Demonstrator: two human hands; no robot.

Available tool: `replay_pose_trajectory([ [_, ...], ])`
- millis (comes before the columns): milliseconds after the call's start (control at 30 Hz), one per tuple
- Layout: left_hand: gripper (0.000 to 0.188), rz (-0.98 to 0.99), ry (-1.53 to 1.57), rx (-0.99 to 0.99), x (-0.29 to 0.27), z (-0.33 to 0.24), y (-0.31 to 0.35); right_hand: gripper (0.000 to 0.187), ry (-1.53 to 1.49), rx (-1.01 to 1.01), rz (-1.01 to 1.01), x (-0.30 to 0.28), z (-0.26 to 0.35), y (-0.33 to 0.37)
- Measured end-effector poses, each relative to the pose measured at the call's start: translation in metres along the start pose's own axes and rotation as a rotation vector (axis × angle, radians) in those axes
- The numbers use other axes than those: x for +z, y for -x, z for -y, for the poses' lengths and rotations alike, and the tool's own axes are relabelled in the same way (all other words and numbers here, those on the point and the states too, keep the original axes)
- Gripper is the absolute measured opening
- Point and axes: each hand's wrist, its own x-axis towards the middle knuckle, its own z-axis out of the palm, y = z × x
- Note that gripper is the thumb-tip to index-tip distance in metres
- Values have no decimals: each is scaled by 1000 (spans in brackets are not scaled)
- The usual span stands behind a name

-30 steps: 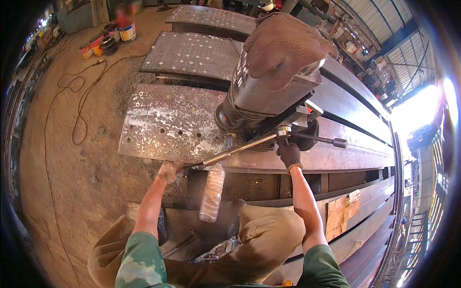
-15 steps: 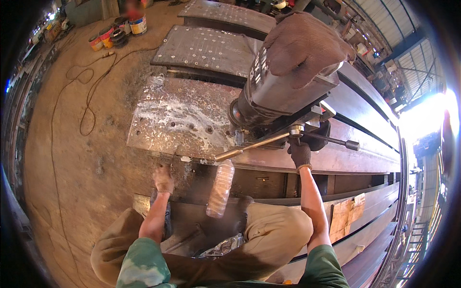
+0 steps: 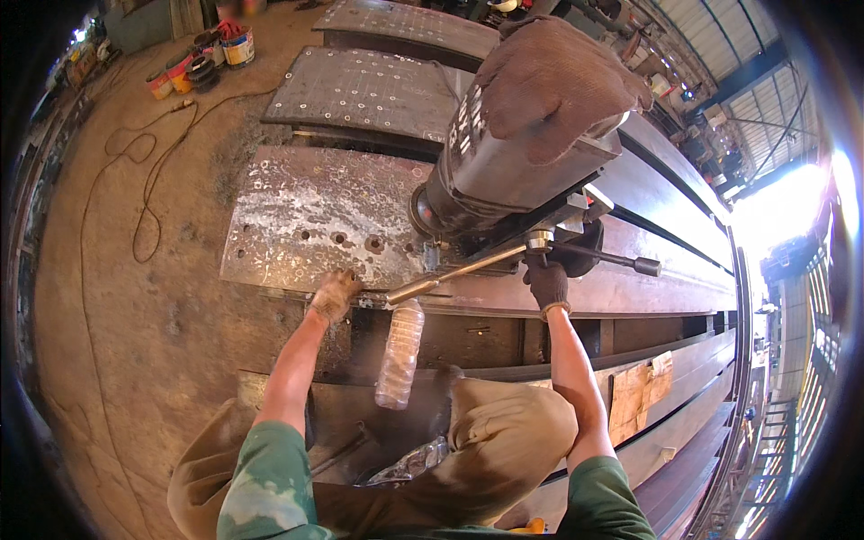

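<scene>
A magnetic drill (image 3: pixel 490 166), its top draped with a brown cloth (image 3: pixel 562 76), stands on a steel plate (image 3: pixel 297 202) with white stains and several holes. My right hand (image 3: pixel 546 286), in a dark glove, is closed around a handle below the drill's feed hub (image 3: pixel 539 238). A long feed lever (image 3: pixel 459 273) reaches left from that hub, and another bar (image 3: pixel 612 256) points right. My left hand (image 3: pixel 337 295), in a pale dirty glove, is at the plate's near edge with curled fingers; what they hold, if anything, is hidden. A clear ribbed plastic bottle (image 3: pixel 399 355) is tilted below the lever's end.
More drilled steel plates (image 3: pixel 369 90) lie behind, and long steel beams (image 3: pixel 666 234) run off to the right. A cable (image 3: pixel 144 180) loops over the brown floor at left, near paint buckets (image 3: pixel 237 45). Brown paper (image 3: pixel 641 391) rests on a near beam.
My left hand has moved up and right, from in front of the plate to its edge. My right hand keeps its grip on the handle. The whole view has shifted slightly.
</scene>
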Motion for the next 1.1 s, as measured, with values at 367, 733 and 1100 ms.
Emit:
replay_pose_trajectory([
  [367, 40, 103, -25, 22, -26, 6, -39, 63, -52, 271, 78, -5, 27, 5],
  [733, 29, 83, -189, -6, 6, 11, -52, 60, -61, 283, 85, -4, 37, 2],
  [1100, 21, -153, 99, -944, -8, 71, 77, 60, -77, 4, -4, 3, 11, 0],
])
